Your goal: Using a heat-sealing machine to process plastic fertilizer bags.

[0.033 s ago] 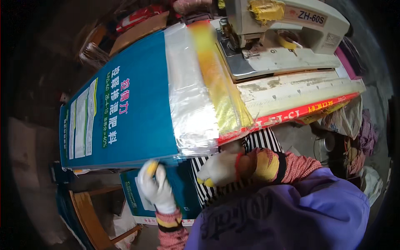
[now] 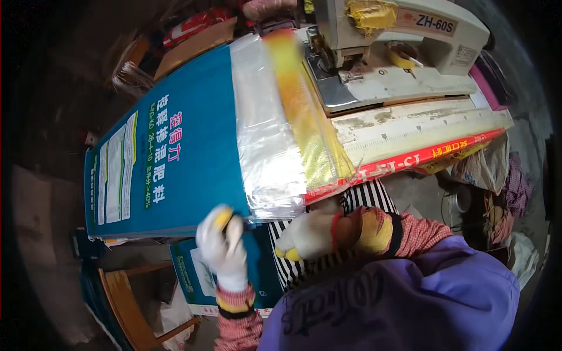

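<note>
My left hand (image 2: 221, 243), in a white glove with yellow fingertips and smeared by motion, is raised at the near edge of a stack of teal printed sacks (image 2: 199, 128). Its fingers bend loosely, with a gap to the thumb and nothing seen between them. My right hand (image 2: 307, 237), gloved alike, lies over my striped clothing (image 2: 369, 196), just below the clear plastic (image 2: 266, 123) at the sacks' right end. Its fingers are curled together; whatever they hold, if anything, is hidden. Beyond the sacks stands an off-white sewing machine (image 2: 398, 82).
Yellow sheeting (image 2: 313, 111) runs between the plastic and the machine. A red printed strip (image 2: 421, 158) edges the table. Below the stack are another teal sack (image 2: 199, 275) and a wooden frame (image 2: 126, 310). Plastic bags (image 2: 483, 164) hang at the right.
My left hand has risen slightly toward the sack stack's near edge, and the gap between its thumb and fingers looks wider. My right hand stays almost in place.
</note>
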The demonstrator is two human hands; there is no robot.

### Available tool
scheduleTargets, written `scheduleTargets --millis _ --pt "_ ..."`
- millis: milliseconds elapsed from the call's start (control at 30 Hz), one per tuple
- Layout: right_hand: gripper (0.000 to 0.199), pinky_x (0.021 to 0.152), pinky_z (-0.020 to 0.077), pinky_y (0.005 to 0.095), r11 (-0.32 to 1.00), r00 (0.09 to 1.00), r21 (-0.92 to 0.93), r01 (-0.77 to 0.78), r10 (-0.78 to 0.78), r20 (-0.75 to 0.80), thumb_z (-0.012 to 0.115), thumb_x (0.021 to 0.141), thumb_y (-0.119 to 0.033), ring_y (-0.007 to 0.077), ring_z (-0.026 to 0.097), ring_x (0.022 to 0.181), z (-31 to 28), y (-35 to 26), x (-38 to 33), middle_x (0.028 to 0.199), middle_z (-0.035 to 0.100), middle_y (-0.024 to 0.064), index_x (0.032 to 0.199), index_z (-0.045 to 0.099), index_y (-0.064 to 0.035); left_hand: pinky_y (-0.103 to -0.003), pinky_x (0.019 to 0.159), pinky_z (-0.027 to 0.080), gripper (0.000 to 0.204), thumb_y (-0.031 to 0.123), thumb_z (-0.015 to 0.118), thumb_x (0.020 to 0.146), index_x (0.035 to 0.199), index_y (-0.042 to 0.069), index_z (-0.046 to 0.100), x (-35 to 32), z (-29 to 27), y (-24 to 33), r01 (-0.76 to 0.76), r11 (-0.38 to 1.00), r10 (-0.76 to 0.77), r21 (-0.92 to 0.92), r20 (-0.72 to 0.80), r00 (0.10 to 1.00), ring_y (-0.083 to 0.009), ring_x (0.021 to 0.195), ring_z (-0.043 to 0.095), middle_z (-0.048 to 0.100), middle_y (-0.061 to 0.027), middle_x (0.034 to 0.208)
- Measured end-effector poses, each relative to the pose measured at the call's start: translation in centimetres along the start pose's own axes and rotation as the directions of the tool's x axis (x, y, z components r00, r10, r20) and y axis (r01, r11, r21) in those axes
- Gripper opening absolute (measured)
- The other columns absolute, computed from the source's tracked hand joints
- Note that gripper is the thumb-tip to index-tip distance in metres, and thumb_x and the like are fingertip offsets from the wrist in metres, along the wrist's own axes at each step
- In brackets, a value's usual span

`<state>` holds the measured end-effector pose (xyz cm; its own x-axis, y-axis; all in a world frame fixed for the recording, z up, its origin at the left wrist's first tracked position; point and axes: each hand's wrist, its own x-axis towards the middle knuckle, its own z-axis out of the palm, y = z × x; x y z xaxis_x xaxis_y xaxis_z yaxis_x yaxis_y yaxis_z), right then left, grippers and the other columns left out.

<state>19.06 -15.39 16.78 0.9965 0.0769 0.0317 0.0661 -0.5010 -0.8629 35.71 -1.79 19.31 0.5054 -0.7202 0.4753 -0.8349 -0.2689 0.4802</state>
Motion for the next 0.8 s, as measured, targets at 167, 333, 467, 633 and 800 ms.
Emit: scheduleTargets --millis 167,333,467,633,800 --pt "0.016 0.067 0.0477 0.0314 0.98 0.928 0.139 0.141 -0.082 -0.365 0.059 0.081 -0.016 0.0231 0.062 0.074 -3.3 -1.7 -1.3 0.083 0.065 0.0106 0.094 0.065 -0.0074 -0.039 0.076 0.045 0.031 0.013 0.068 0.069 0.097 0.002 0.06 10.0 4.0 6.3 -0.334 0.933 0.282 0.133 0.305 0.909 -0.0331 0.084 0.055 0.06 -0.0151 0.092" --pt "0.022 0.067 0.0502 0.0254 0.718 0.771 0.695 0.024 0.43 -0.471 0.055 0.088 -0.019 0.0132 0.061 0.075 -7.7 -1.6 -1.9 0.087 0.064 0.007 0.1 0.062 -0.0016 -0.037 0.07 0.046 0.016 0.001 0.062 0.07 0.086 0.003 0.061 8.9 2.6 4.6 -0.214 0.972 0.171 0.093 0.338 0.926 -0.0313 0.078 0.057 0.059 -0.0123 0.078" --pt "0.029 0.062 0.0508 0.0216 0.587 0.678 0.809 -0.026 0.605 -0.418 0.054 0.09 -0.025 0.0109 0.059 0.07 -9.7 -1.6 -0.1 0.087 0.062 0.007 0.102 0.06 0.0008 -0.039 0.068 0.045 0.017 -0.004 0.061 0.065 0.079 0.003 0.055 7.4 0.5 4.5 -0.425 0.905 0.406 0.022 0.255 0.878 -0.032 0.076 0.056 0.058 -0.0101 0.077" --pt "0.035 0.056 0.0508 0.0285 0.504 0.694 0.863 -0.03 0.632 -0.345 0.055 0.087 -0.033 0.0154 0.061 0.067 -10.4 -1.7 2.3 0.084 0.065 0.0088 0.095 0.063 0.0004 -0.036 0.061 0.04 0.012 0.007 0.057 0.064 0.075 0.01 0.055 6.8 -2.0 6.3 -0.675 0.701 0.625 0.232 0.256 0.737 -0.0242 0.069 0.05 0.052 -0.0039 0.077" --pt "0.03 0.051 0.0506 0.0276 0.499 0.718 0.838 -0.223 0.665 -0.205 0.062 0.084 -0.03 0.0161 0.062 0.062 -10.4 -0.5 3.8 0.079 0.065 0.0082 0.089 0.064 0.0003 -0.035 0.061 0.04 0.024 0.005 0.065 0.064 0.085 0.01 0.056 5.6 -3.4 5.2 -0.764 0.64 0.627 0.082 0.518 0.581 -0.0212 0.069 0.051 0.053 -0.0029 0.078"
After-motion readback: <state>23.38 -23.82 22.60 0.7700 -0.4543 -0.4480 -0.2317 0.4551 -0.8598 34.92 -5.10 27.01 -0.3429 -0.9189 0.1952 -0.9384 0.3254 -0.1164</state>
